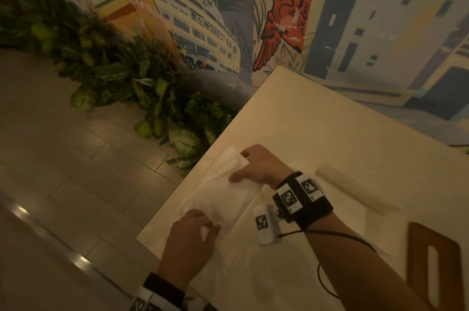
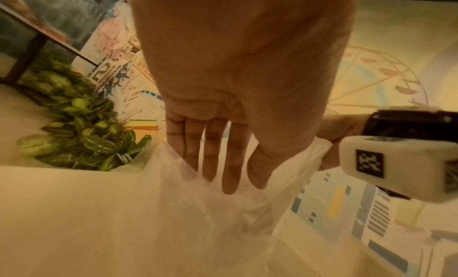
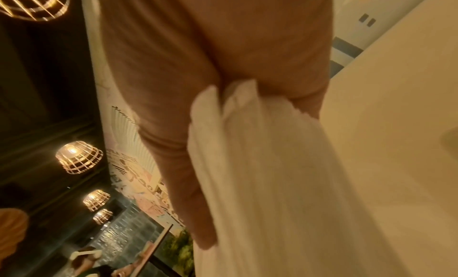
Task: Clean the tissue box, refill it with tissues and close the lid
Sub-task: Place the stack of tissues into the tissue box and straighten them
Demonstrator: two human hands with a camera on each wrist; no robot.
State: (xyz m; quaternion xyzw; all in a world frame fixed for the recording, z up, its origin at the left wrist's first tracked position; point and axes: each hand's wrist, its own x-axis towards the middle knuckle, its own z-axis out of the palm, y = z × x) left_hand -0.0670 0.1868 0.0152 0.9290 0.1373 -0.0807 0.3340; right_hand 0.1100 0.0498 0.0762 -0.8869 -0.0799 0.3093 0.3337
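Tissue pack (image 1: pixel 223 190): white stack in clear plastic wrap, flat on the white table (image 1: pixel 317 133).
Right hand (image 1: pixel 256 164): pinches the tissues at the pack's far end, likely drawing them out of the wrap.
Left hand (image 1: pixel 189 237): near end of the pack, fingers (image 2: pixel 210 152) straight, pressing the wrap, probably as anchor.
Wooden lid (image 1: pixel 434 260): right of the pack, cut off by the frame.
Tissue box: not identifiable.
Pale roll (image 1: pixel 337 176): beyond the right wrist, blurred.
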